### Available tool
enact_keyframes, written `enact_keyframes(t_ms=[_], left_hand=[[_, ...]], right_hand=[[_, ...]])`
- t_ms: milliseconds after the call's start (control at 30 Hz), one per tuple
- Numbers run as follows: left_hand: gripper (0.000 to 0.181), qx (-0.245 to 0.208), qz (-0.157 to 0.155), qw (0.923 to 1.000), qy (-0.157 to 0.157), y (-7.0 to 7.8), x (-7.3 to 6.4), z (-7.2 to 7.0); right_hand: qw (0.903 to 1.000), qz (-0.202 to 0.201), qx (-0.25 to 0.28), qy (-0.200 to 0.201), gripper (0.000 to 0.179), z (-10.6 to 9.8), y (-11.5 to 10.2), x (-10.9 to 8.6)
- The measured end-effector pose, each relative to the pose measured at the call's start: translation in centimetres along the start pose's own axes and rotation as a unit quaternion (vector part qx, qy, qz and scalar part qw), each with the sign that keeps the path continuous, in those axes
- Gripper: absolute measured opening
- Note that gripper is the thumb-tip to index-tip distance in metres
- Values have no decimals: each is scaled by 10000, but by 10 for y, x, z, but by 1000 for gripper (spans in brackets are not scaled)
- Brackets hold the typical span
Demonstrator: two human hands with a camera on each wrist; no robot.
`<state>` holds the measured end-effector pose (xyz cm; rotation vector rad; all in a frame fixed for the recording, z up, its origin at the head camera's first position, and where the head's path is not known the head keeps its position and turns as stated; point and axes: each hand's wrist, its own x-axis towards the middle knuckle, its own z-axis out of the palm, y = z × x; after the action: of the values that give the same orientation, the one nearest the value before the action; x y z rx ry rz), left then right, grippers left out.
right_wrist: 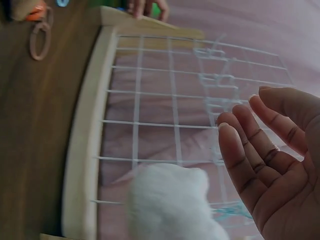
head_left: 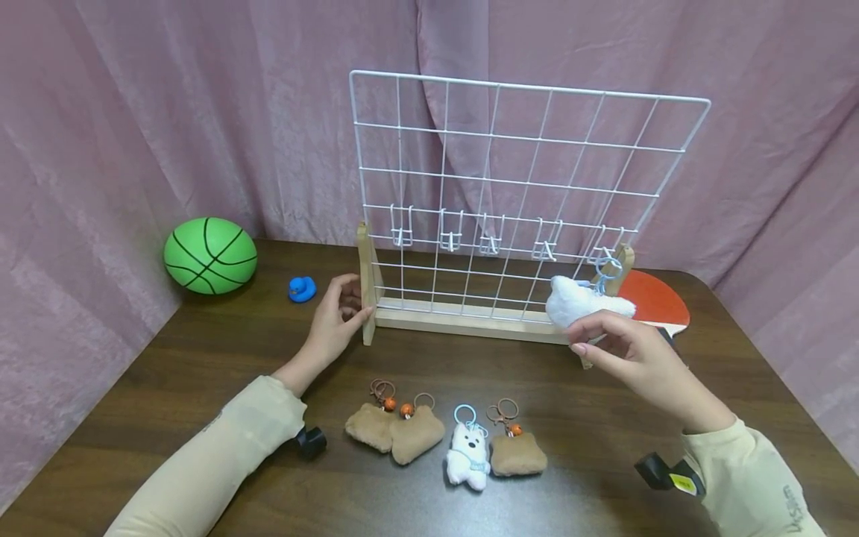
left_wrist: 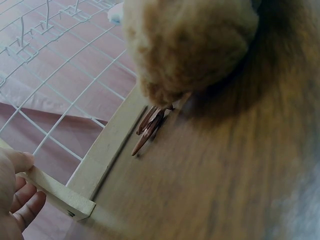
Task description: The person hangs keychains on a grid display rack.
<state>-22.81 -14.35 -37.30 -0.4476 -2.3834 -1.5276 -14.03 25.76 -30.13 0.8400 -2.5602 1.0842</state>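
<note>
A white wire grid rack (head_left: 463, 179) stands in a wooden stand (head_left: 463, 322), with a row of white hooks across it. My left hand (head_left: 338, 309) grips the stand's left upright (head_left: 367, 287), thumb in front and fingers bent behind. At the rightmost hook (head_left: 602, 254) hangs a white plush keychain (head_left: 584, 300) by its light blue ring, its body tilted sideways. Beside the plush, my right hand (head_left: 627, 350) has loosely bent fingers; in the right wrist view a gap separates this hand (right_wrist: 280, 165) from the white plush (right_wrist: 167, 202).
In front of the rack lie a white bear keychain (head_left: 468, 456) and brown plush keychains (head_left: 416, 435), (head_left: 518, 454), one more brown plush (head_left: 370, 426) beside them. A green ball (head_left: 211, 256) and blue rubber duck (head_left: 302, 289) sit left. A red paddle (head_left: 654, 298) lies behind the right upright.
</note>
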Motion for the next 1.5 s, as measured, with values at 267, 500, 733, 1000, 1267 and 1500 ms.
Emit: enact_keyframes(t_ms=[267,500,733,1000,1267,1500], left_hand=[[52,-41,33,10000,49,-2,0,0],[51,-73,49,10000,35,-3,0,1],[53,-97,18,9999,91,-21,5,5],[53,-65,24,10000,44,-15,3,4],[52,17,111,9999,23,-3,0,1],[51,-19,2,10000,8,0,0,0]], right_hand=[[9992,-84,21,-384,22,24,14,-4],[9968,106,222,-756,19,40,24,-7],[9926,309,156,-1160,18,53,29,-8],[9825,332,116,-1827,21,68,34,-7],[9750,127,-223,-2207,21,78,36,-2],[9654,-11,-640,-2528,24,84,33,2]])
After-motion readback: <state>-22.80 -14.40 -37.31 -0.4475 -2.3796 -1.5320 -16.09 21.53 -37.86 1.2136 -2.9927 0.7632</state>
